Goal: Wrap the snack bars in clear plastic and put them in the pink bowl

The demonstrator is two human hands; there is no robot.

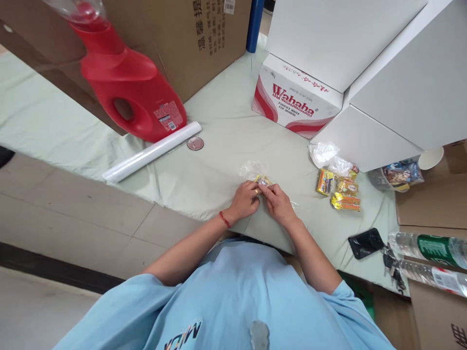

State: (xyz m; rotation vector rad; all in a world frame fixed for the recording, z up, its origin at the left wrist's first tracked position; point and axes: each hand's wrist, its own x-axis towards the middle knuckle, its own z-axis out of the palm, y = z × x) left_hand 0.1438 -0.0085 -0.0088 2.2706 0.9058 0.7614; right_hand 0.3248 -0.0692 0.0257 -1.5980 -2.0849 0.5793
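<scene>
In the middle of the head view, my left hand [245, 199] and my right hand [279, 205] meet close to the table's near edge. Both have their fingers pinched together at the near end of a clear plastic bag [251, 169]. Inside or just under the bag shows a small yellow-wrapped packet [263, 180], partly hidden by my fingers. Another bit of clear film lies beside my right hand. To the right, several yellow and gold snack packets [346, 201] lie by a crumpled clear bag [324, 153].
A red detergent bottle [134, 87], a white roll [153, 151] and a round brown disc [195, 143] lie left on the cloth-covered table. A Wahaha carton [295, 99] and white boxes stand behind. At right are a phone [366, 243], keys [393, 267] and water bottles [432, 249].
</scene>
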